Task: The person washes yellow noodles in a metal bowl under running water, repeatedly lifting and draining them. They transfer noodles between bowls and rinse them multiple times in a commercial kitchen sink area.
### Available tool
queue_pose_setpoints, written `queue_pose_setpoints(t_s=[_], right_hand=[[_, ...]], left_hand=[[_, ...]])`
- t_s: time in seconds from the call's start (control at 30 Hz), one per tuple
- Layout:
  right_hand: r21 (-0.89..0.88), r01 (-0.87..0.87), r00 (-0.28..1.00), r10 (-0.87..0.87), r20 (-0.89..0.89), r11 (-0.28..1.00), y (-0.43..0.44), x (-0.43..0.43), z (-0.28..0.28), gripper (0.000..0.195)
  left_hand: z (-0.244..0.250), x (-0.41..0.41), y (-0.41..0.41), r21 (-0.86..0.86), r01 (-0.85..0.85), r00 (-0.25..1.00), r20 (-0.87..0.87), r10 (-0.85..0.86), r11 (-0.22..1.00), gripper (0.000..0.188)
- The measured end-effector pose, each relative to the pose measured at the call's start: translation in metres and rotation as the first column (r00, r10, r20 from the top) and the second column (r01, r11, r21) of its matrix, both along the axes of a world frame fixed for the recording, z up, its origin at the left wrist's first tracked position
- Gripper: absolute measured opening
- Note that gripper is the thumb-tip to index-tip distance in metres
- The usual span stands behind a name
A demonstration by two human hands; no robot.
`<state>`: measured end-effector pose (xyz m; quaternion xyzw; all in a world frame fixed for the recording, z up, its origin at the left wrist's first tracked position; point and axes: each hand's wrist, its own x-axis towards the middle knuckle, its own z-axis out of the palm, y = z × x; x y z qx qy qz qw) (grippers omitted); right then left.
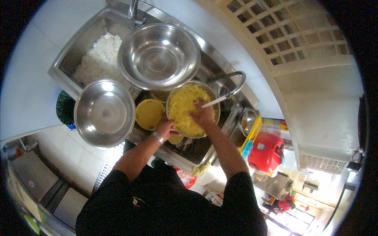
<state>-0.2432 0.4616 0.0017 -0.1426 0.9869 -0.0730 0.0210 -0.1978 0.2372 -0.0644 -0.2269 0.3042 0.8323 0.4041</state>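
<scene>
A round metal bowl (pixel 219 113) full of pale yellow shreds (pixel 183 100), which look like potato, stands in the sink under a curved faucet (pixel 242 81). My left hand (pixel 166 129) holds the bowl's near left rim. Among the shreds rests my right hand (pixel 204 115), its fingers spread; I see nothing gripped in it. The faucet's pale spout end or water stream reaches over this hand. Just left of the bowl is a round yellow lid or container (pixel 150 114).
Two steel basins, a large one (pixel 159 59) and a smaller one (pixel 103 115), sit across the sink's left side. A white heap (pixel 103 56) fills the left sink basin (pixel 66 63). To the right is a red plastic container (pixel 264 152). A person (pixel 285 204) appears far off.
</scene>
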Motion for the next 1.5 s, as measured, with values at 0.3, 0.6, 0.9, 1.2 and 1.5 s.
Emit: queue_pose_setpoints(t_s=[0.3,0.6,0.9,1.2,1.5], right_hand=[[-0.069,0.027,0.986,-0.015,0.168,0.997,-0.033,-0.009,0.008,0.049],[-0.510,0.650,0.754,-0.394,0.525,0.563,-0.024,0.050,-0.087,0.075],[-0.396,0.601,0.755,-0.331,0.565,0.695,-0.003,0.009,0.017,0.048],[-0.520,0.493,0.569,-0.193,0.799,-0.697,0.024,-0.049,0.013,0.017],[-0.523,0.801,0.589,0.227,0.776,-0.292,0.018,-0.072,0.010,0.029]], left_hand=[[-0.001,0.007,-0.006,-0.061,0.068,0.995,-0.062,-0.072,0.996,0.064],[0.004,0.008,0.010,-0.065,-0.026,0.998,-0.061,0.022,0.998,0.077],[-0.013,0.013,0.000,-0.154,0.011,0.995,-0.095,-0.026,0.988,0.088],[0.002,0.014,-0.005,-0.243,-0.025,0.986,-0.167,-0.016,0.970,0.087],[0.024,-0.016,0.012,-0.197,-0.051,0.969,-0.248,0.000,0.979,0.089]])
